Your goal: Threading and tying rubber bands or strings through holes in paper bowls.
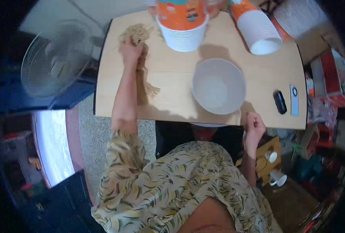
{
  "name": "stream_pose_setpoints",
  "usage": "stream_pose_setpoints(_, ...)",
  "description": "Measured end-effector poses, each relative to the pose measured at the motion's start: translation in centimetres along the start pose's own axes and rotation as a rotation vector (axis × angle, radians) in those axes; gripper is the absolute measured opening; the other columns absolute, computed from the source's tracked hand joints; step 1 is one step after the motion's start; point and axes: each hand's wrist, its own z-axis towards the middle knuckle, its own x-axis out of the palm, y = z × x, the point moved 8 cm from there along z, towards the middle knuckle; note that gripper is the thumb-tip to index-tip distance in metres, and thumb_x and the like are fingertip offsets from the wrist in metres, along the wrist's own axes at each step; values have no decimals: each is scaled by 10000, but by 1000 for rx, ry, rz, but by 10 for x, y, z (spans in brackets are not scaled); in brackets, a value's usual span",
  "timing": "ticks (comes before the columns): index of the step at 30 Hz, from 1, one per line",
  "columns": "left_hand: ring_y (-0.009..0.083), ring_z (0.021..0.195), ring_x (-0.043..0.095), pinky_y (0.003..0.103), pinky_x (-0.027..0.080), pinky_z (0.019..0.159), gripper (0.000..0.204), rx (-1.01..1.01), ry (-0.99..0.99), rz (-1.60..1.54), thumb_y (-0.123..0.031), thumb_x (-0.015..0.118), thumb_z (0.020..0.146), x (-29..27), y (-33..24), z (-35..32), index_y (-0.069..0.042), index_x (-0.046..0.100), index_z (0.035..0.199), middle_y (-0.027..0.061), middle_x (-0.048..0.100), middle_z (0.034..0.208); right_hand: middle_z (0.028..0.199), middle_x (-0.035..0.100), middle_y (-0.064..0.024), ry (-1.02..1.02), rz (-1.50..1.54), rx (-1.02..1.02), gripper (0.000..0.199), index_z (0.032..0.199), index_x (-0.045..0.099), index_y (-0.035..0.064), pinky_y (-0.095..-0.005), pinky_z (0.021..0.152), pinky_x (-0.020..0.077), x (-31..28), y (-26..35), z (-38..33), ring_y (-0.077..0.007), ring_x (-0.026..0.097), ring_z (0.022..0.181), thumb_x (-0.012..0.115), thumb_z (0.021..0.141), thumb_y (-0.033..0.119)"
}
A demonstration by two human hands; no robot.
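Patterned top (172, 182) lies nearest; beyond, the left hand (132, 53) probably gathers tan strands (140, 32), its fingers' grip unclear; next likely needs a secure hold. Right hand (255, 126) curls loosely closed.

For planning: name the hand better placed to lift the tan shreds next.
Likely the left hand: it touches the tan shreds; the right hand is farther off, nearer the bowl.

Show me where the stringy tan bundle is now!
In the head view, the stringy tan bundle is near the far left corner of the table, at the left hand, left of the stacked orange-and-white tubs.
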Motion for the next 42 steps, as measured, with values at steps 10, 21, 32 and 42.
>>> stream_pose_setpoints(10,340,920,673,407,539,799,429,533,578,-426,-322,715,845,-91,-365,-208,-29,622,1144,189,688,951,700,553,65,-85,113,70,113,953,673,25,-185,510,326,-12,-1,10,-14,423,582,659,926,134)
stream_pose_setpoints(21,51,738,610,233,535,625,258,42,722,-803,-82,684,894,-95,-310,-203,-19,691,1143,38,720,848,758,587,37,-23,112,-110,95,961,665,8,-200,620,441,9,42,-14,-37,515,676,683,888,66)
stream_pose_setpoints(32,102,1035,590,264,492,902,573,-260,936,-1330,62,674,838,-134,-272,-231,1,489,1376,84,606,1245,1015,675,-98,242,31,-583,158,1019,640,6,-293,767,542,112,115,-34,-161,659,856,675,869,38)
stream_pose_setpoints(42,73,863,630,249,559,725,411,-168,726,-1042,-38,679,879,-141,-250,-230,-4,596,1281,58,697,1075,953,676,-98,234,-170,-697,116,969,627,36,-320,725,542,121,130,-56,-208,673,812,670,863,55)
